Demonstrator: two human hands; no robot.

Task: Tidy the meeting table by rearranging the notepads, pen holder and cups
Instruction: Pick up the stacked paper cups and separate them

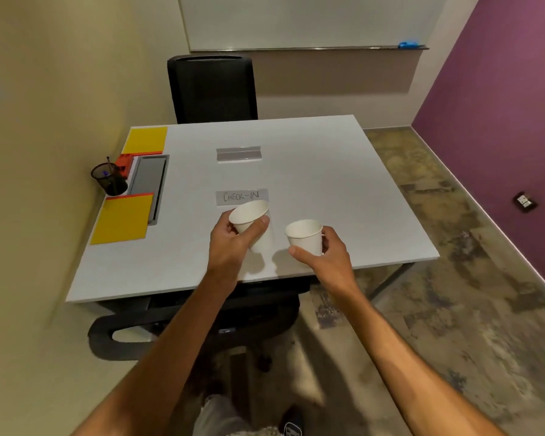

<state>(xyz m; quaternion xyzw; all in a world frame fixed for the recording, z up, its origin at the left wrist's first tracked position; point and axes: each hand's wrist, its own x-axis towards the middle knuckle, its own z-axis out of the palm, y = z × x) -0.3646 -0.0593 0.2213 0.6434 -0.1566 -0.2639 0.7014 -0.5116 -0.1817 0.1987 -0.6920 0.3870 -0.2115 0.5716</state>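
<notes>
Over the near part of the white meeting table [328, 184], each hand grips a white paper cup. My left hand [233, 243] is shut on a tilted paper cup [249, 215], which seems to sit on a second cup below it. My right hand [324, 256] is shut on an upright paper cup [306, 236]. Two yellow notepads lie along the table's left edge, one far [145, 140] and one near [123, 220]. Between them, at the edge, stands a black mesh pen holder [109, 179] with pens.
A "CHECK-IN" label [241, 196] and a second grey label [239, 154] lie on the table's middle. A grey cable tray [148, 180] and an orange object [125, 163] sit at the left. One black chair [213, 89] stands behind the table, another [202, 316] in front.
</notes>
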